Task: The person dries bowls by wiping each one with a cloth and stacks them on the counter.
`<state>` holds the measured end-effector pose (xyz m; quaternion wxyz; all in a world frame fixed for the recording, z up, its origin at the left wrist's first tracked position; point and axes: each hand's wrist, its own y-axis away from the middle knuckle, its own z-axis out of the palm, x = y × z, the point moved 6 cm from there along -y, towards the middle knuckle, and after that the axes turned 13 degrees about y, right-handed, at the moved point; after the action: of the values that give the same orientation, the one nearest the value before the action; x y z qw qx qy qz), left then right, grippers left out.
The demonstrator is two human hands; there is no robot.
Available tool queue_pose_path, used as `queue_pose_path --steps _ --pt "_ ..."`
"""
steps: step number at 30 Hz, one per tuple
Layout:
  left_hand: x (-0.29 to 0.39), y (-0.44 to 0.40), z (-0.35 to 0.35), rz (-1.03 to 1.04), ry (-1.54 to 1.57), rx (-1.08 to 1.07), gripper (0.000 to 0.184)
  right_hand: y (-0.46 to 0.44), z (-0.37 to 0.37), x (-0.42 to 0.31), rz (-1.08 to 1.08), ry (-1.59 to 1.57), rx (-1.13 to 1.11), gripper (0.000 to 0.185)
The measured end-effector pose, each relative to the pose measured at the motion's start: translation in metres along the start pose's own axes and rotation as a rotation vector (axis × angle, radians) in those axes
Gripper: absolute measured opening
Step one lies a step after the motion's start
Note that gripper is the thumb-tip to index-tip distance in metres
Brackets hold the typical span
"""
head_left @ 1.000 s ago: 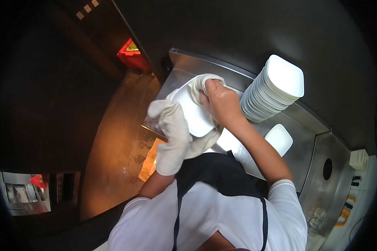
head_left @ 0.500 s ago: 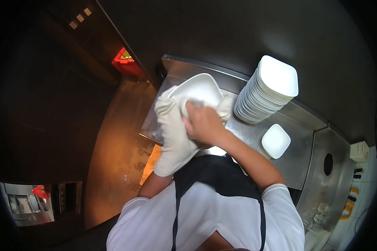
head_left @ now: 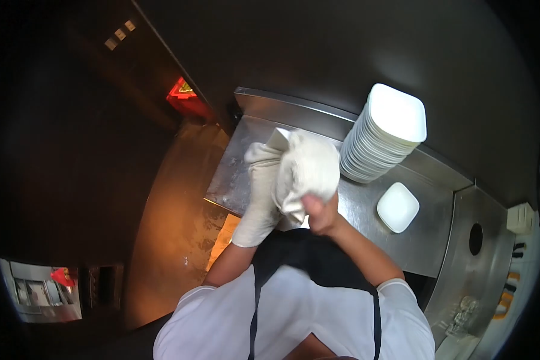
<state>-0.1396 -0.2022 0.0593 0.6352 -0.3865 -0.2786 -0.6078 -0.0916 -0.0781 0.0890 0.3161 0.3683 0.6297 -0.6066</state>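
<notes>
An off-white cloth point(head_left: 309, 167) is folded over a white square dish point(head_left: 278, 140), so only a corner of the dish shows at the upper left. The same pale fabric covers my left hand point(head_left: 261, 186) down to the wrist. That hand grips the dish through the fabric from the left side; its fingers are hidden. At the lower right of the bundle, my right hand point(head_left: 321, 213) clutches the cloth against the dish, thumb on top.
A tall, leaning stack of white square dishes point(head_left: 375, 144) stands right of my hands on the steel counter point(head_left: 357, 207). One single white dish point(head_left: 398, 207) lies nearer me. Further right, the steel surface has a round dark hole point(head_left: 476, 239). A red crate point(head_left: 189, 102) sits at the back left.
My right hand has moved from inside the dish to its lower right edge. The cloth now covers most of the dish, which earlier showed its open inside. The bundle has shifted right.
</notes>
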Motion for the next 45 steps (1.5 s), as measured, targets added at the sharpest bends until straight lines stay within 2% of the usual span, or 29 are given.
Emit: queue_pose_path --steps 1,2,4,7,9,10,11,14,15,18,19,22,23,26,28,32,33,36,39,42,44,45 --pt "-0.022 0.002 -0.007 -0.172 0.276 0.079 0.025 -0.008 -0.001 0.007 0.197 -0.204 -0.042 0.047" --pt "-0.032 0.004 -0.014 -0.182 0.217 0.014 0.032 -0.011 0.001 0.015 0.391 -0.411 -0.085 0.046" --pt "-0.051 0.009 -0.026 -0.189 0.098 -0.118 0.046 0.004 0.008 0.088 0.44 -0.151 -0.052 0.044" --pt "-0.057 0.018 -0.044 -0.308 0.211 -0.152 0.056 0.016 0.008 0.049 0.132 0.223 0.003 0.046" --pt "-0.057 0.014 -0.042 -0.353 0.242 -0.136 0.057 0.048 0.012 0.056 0.196 0.157 -0.013 0.049" --pt "-0.053 0.001 -0.036 -0.31 0.213 -0.118 0.056 0.063 0.013 0.064 0.057 0.312 -0.038 0.049" --pt "-0.045 -0.016 -0.025 -0.246 0.163 -0.098 0.054 0.051 0.005 0.026 0.131 0.069 0.066 0.047" --pt "-0.026 -0.053 0.007 -0.087 -0.004 -0.1 0.049 0.068 -0.021 0.015 0.072 -0.01 0.027 0.045" --pt "-0.023 -0.06 0.019 -0.053 -0.058 -0.127 0.047 0.067 -0.03 0.002 0.153 -0.114 0.033 0.043" --pt "-0.017 -0.085 0.062 0.044 -0.256 -0.279 0.043 0.077 -0.044 -0.012 0.04 0.044 -0.154 0.041" --pt "-0.015 -0.099 0.078 0.09 -0.347 -0.329 0.041 0.076 -0.046 -0.017 -0.006 0.141 -0.156 0.033" --pt "-0.031 -0.146 0.122 0.205 -0.647 -0.487 0.037 0.094 -0.052 0.013 0.2 0.266 -0.278 0.029" --pt "-0.041 -0.161 0.133 0.238 -0.764 -0.54 0.036 0.1 -0.055 0.024 0.264 0.312 -0.252 0.029" --pt "-0.074 -0.198 0.158 0.288 -1.031 -0.67 0.033 0.102 -0.07 0.028 0.306 0.346 -0.191 0.03" --pt "-0.088 -0.208 0.172 0.288 -1.085 -0.706 0.032 0.106 -0.076 0.033 0.351 0.396 -0.184 0.029" --pt "-0.085 -0.192 0.194 0.183 -0.944 -0.667 0.026 0.115 -0.089 0.042 0.406 0.455 -0.101 0.029" --pt "-0.091 -0.194 0.196 0.09 -0.969 -0.69 0.027 0.117 -0.094 0.044 0.423 0.465 -0.088 0.029" --pt "-0.108 -0.2 0.182 -0.004 -0.593 -0.718 0.026 0.123 -0.105 0.049 0.455 0.538 -0.048 0.031" --pt "-0.107 -0.208 0.184 0.287 -0.702 -0.719 0.025 0.13 -0.119 0.058 0.468 0.77 -0.08 0.038" --pt "-0.09 -0.173 0.178 -0.212 -0.13 -0.346 0.02 0.15 -0.155 0.07 0.397 1.078 0.064 0.036" --pt "-0.072 -0.153 0.17 -0.333 -0.094 -0.305 0.026 0.173 -0.19 0.086 0.459 1.271 0.057 0.038" --pt "-0.07 -0.153 0.163 -0.343 -0.045 -0.319 0.026 0.184 -0.201 0.086 0.442 1.468 0.067 0.036"
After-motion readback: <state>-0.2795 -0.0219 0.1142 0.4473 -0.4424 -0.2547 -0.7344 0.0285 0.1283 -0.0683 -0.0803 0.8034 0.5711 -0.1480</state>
